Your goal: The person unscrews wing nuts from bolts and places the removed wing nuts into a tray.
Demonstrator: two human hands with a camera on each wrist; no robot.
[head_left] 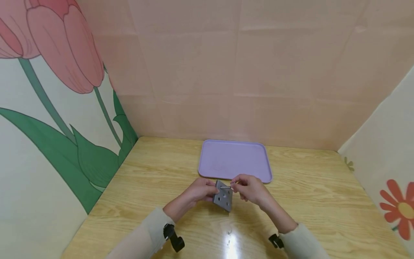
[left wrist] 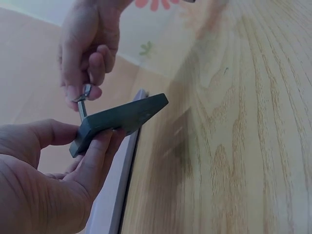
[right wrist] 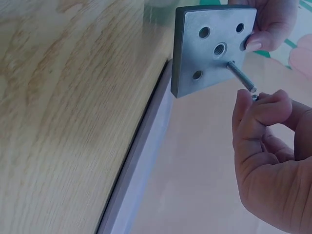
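My left hand [head_left: 204, 189] grips a square grey metal plate [right wrist: 190, 53] by its edge, thumb on one face and fingers behind. Several holes go through the plate, with a larger threaded one at its centre. From one face sticks out a threaded bolt [right wrist: 242, 78], near the left thumb. My right hand [head_left: 250, 189] pinches a small metal nut [left wrist: 87, 90] between thumb and forefinger, right at the bolt's free end. In the right wrist view those fingertips mostly hide the nut. The plate is held tilted above the table.
A shallow purple tray [head_left: 234, 158] lies on the wooden table [head_left: 155, 165] just beyond my hands. Behind it rises a pinkish wall covering [head_left: 239, 72]. Flower-printed panels stand at left and right. Black straps [head_left: 174, 239] sit at my sleeve cuffs.
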